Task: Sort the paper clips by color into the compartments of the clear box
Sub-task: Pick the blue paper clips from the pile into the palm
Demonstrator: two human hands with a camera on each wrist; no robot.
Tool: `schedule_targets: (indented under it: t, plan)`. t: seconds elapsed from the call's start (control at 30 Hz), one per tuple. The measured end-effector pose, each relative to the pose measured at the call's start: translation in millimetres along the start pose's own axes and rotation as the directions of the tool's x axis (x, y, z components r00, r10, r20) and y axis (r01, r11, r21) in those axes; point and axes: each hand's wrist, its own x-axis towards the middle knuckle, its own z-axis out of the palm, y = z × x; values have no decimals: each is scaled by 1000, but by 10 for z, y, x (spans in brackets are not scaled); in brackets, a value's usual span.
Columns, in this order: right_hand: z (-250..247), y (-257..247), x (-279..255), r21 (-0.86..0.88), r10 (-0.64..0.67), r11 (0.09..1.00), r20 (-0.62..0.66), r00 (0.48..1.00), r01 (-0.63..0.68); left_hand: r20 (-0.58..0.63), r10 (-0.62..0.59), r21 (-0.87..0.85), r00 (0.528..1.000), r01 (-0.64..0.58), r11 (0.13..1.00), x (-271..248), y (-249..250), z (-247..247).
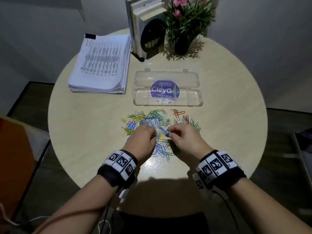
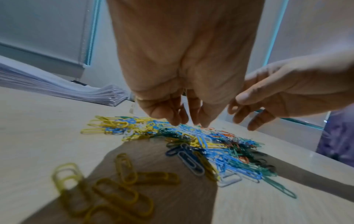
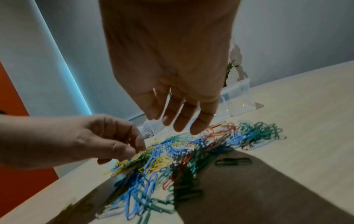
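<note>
A mixed pile of coloured paper clips (image 1: 152,119) (image 2: 210,144) (image 3: 172,151) lies in front of the clear box (image 1: 194,98) (image 3: 239,94), whose lid stands open behind it. The box's compartments look bare. Red clips (image 1: 178,114) and green clips (image 1: 195,124) lie at the pile's right end. My left hand (image 1: 154,135) (image 2: 189,121) (image 3: 139,148) has its fingers curled down, tips gathered on the pile. Whether a clip is pinched is hidden. My right hand (image 1: 169,135) (image 2: 237,106) (image 3: 172,121) hovers just right of it, fingers loose and spread, holding nothing that shows.
A clipped stack of printed paper (image 1: 101,65) lies at the back left of the round table (image 1: 67,149). Books in a black holder (image 1: 145,31) and a potted plant (image 1: 185,22) stand behind the box. Several yellow clips (image 2: 114,181) lie apart under my left wrist.
</note>
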Motion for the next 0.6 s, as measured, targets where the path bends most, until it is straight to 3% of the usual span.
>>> schedule_targets:
  t: [0.13,0.27,0.4,0.6]
  plan:
    - [72,27,147,-204,85,975,-39,996,-91,-36,-40,36,999,41,999,108,70,64]
    - [184,71,302,-344,61,937,-26,998,-67,49,-26,87,998,22,996,208,66,180]
    - [204,102,402,-430,34,902,7,999,-28,33,-25,-22,999,25,999,246,46,173]
    - [96,81,440,-462,12,887,43,999,9,10,-121,-299,993,118,947,201,-55,58]
